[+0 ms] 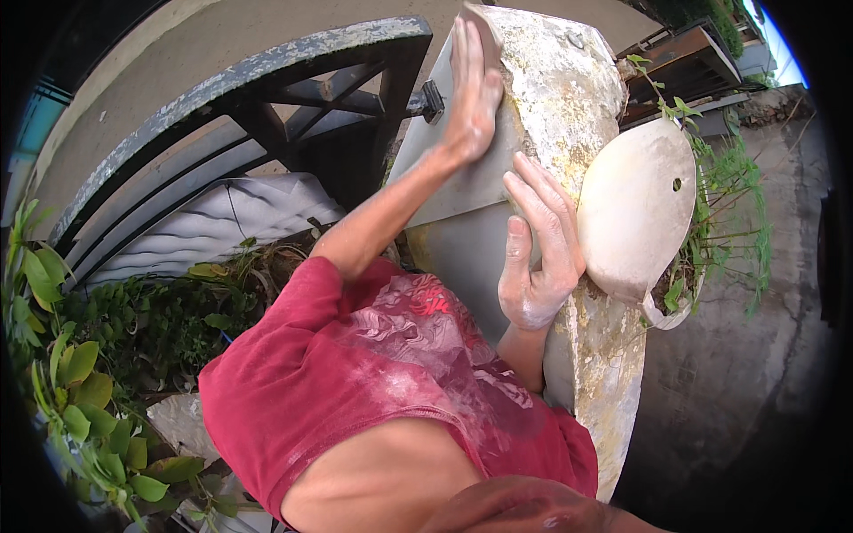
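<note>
My left hand (471,98) lies along the upper smooth grey face (422,155) of a concrete pillar, its straight fingers pressing on a brownish sheet (480,22) that shows past the fingertips. My right hand (542,249), dusted pale, is open with fingers extended against the pillar's rough, yellow-stained whitish edge (555,89). Right beside it is a white oval plastic planter (635,209) with a hole and plants behind it. My red shirt, dusted with pale powder, fills the lower middle.
A dark metal gate (240,75) with peeling paint and a hinge reaches the pillar at left, above a pale corrugated panel (231,222). Leafy plants (80,373) crowd the lower left. A grey concrete wall or ground (737,355) lies to the right.
</note>
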`<move>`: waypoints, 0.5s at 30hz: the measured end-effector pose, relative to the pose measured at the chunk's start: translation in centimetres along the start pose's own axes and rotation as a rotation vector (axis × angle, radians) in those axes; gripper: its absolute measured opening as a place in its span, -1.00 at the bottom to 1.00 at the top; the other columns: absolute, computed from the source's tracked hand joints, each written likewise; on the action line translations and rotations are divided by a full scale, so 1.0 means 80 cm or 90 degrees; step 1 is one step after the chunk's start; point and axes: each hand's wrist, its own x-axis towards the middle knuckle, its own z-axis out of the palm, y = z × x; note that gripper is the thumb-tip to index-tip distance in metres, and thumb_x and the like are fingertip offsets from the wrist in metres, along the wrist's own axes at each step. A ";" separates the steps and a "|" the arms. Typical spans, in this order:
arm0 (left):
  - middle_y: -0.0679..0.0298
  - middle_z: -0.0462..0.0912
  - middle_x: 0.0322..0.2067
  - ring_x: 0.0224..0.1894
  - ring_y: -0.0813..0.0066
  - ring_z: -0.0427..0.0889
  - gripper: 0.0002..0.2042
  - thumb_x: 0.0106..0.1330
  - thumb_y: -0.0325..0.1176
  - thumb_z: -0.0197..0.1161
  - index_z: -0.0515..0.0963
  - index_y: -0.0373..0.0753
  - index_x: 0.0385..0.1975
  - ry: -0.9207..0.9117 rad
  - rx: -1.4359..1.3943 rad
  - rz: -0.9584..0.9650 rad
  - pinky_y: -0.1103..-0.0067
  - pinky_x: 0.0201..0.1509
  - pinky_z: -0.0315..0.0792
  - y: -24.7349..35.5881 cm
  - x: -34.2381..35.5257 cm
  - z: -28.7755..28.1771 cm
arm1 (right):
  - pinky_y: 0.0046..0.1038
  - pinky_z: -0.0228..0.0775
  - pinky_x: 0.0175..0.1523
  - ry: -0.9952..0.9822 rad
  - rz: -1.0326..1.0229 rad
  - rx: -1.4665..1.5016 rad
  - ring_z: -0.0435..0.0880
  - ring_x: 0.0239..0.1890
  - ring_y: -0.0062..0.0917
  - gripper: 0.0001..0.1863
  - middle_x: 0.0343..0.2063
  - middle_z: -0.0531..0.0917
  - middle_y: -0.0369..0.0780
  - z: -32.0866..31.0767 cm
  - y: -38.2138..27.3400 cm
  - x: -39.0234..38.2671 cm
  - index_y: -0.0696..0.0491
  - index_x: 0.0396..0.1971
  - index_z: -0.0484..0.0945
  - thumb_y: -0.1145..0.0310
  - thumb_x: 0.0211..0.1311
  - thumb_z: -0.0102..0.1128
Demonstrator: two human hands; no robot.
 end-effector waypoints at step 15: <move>-0.14 -0.38 0.59 0.63 -0.08 -0.41 -0.21 0.62 0.13 -0.35 -0.26 -0.42 0.57 0.021 0.037 0.045 0.17 0.65 -0.42 0.005 -0.022 0.011 | -0.16 0.48 0.26 0.003 -0.007 -0.009 0.66 0.15 -0.07 -0.64 0.05 0.70 -0.01 0.001 0.001 0.000 0.22 0.01 0.68 0.67 0.20 0.18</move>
